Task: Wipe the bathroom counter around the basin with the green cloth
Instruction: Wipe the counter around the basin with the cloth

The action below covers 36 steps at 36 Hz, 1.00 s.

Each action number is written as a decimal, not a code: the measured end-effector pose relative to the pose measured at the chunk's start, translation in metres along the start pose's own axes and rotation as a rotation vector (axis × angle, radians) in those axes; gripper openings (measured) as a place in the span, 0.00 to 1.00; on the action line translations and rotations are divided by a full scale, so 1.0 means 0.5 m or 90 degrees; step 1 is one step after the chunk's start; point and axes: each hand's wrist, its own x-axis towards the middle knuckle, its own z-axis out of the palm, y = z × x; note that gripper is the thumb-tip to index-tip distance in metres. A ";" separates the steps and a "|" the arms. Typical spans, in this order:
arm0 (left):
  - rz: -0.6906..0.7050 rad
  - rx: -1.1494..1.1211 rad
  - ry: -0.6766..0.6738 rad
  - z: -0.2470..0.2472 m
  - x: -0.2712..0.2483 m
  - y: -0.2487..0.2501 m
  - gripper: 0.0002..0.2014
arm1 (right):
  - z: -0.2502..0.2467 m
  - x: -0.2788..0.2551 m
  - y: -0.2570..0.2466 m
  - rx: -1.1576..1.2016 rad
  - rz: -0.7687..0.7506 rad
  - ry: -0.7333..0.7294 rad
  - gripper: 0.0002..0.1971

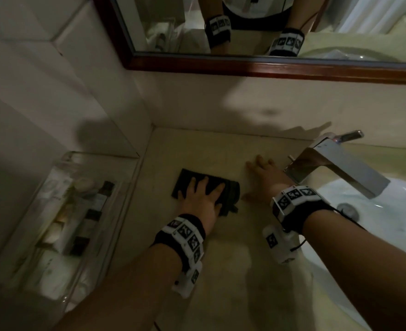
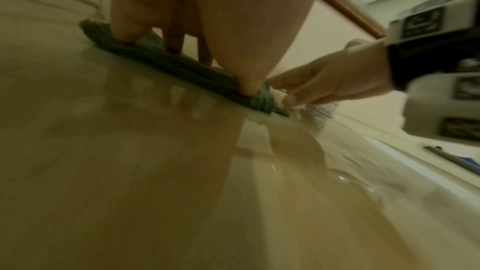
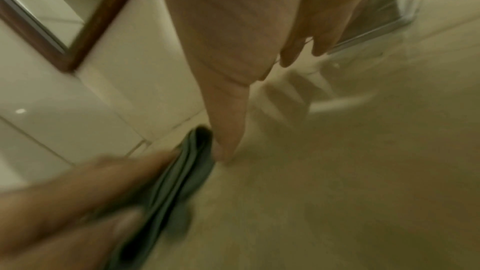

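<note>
My left hand (image 1: 203, 199) lies flat with fingers spread, pressing the green cloth (image 1: 185, 181) down on the counter (image 1: 226, 249), left of the basin (image 1: 376, 225). My right hand (image 1: 265, 174) rests beside the cloth with loose, straight fingers, holding nothing. To wipe well, I think I should keep the cloth flat, press evenly, and slide in long strokes into the corner. I count one cloth, one tap (image 1: 340, 163), one basin, two hands.
</note>
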 end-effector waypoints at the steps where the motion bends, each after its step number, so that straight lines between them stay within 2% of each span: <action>1: -0.001 0.003 -0.003 0.005 -0.011 0.001 0.26 | 0.001 -0.005 0.002 -0.006 0.001 -0.008 0.54; 5: -0.006 0.000 -0.018 0.009 -0.022 0.006 0.27 | 0.019 -0.021 0.013 -0.061 0.005 -0.030 0.57; 10: -0.002 -0.009 -0.009 -0.004 0.005 0.009 0.26 | 0.017 -0.023 0.013 -0.055 0.000 -0.034 0.58; 24: -0.027 -0.041 -0.025 -0.098 0.178 0.040 0.28 | 0.029 -0.006 0.024 -0.030 -0.003 -0.026 0.60; 30: -0.008 -0.030 0.033 -0.066 0.149 0.032 0.28 | 0.022 -0.011 0.025 -0.027 -0.009 -0.035 0.59; 36: 0.017 -0.014 0.034 -0.019 0.065 0.027 0.27 | 0.011 -0.026 0.015 -0.031 -0.008 -0.038 0.57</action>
